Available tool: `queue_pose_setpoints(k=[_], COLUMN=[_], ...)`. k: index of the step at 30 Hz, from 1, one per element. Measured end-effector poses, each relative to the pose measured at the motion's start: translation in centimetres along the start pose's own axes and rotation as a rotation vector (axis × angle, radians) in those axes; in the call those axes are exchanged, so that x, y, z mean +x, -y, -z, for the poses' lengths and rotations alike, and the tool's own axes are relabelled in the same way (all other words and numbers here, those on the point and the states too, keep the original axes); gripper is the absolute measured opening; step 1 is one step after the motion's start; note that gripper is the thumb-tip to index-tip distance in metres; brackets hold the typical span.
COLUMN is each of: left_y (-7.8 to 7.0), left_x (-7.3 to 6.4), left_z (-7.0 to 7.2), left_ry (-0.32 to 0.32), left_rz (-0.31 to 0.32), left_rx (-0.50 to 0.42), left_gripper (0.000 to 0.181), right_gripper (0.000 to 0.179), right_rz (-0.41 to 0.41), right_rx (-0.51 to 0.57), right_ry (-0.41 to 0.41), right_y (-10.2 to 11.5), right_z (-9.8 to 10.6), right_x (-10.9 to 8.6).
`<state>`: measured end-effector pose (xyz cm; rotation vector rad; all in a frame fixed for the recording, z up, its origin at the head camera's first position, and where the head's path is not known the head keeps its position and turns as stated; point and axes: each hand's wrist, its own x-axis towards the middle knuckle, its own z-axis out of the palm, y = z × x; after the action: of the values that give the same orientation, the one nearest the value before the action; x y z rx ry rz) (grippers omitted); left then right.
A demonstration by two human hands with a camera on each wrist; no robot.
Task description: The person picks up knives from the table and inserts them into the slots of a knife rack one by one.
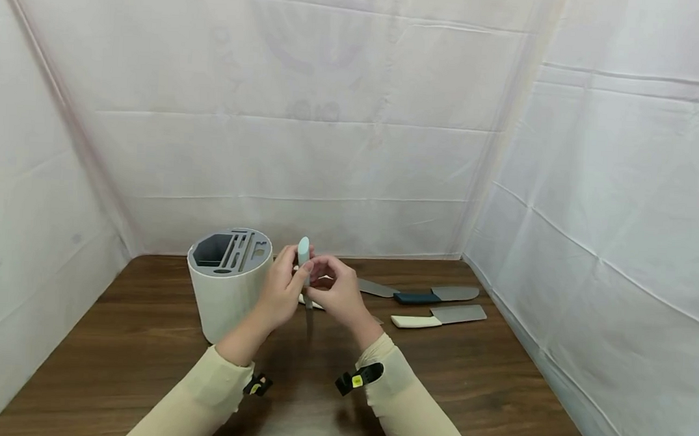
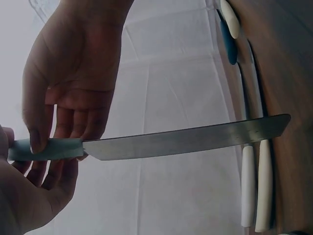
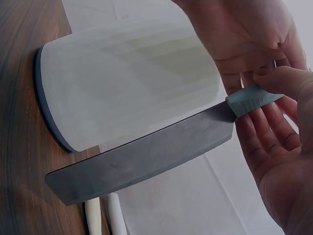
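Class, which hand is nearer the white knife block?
Left. In the head view, the left hand is just right of the knife block; the right hand is farther right.

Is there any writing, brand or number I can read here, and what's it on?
No text can be read.
White back sheet: faint purplish marks, too blurred to read.
Right wrist's yellow tag and left wrist's yellow tag: too small to read.
Held knife: no lettering visible.
White holder: none visible.

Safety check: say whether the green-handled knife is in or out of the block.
Out: both hands grip its handle beside the block; its whole blade shows.
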<state>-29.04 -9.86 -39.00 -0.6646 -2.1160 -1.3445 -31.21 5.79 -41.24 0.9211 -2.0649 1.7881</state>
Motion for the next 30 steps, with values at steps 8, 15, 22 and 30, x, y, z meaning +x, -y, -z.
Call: queue_pose_setpoints(k=[8,15,22,30], left_y=[-1.2,-3.0,-5.4,-7.3], left_x=[1.2,3.5,6.4,9.1], left_z=[1.3,3.6,6.2,8.8], left_ry=[0.038,0.074,0.067,-0.007], left_rz=[0.086,0.107,0.073,0.016], left_rx=[-0.026,-0.109,-0.1,-0.134], left_gripper=[0.035,0.037,0.041,0.042], right_gripper=[0.028,0.015,0.017,0.04], right_rz=[0.088,0.02,-0.163,-0.308], right_rx=[0.031,0.179,0.046,0.228], right_ry=[-0.07,-0.284,-0.271,-0.081], right_y=[-0.9,-1.8,-4.2,-6.2], right_z=[1.4,2.5,1.3,-3.2], right_x=[0.7,1.6,2.2,1.9])
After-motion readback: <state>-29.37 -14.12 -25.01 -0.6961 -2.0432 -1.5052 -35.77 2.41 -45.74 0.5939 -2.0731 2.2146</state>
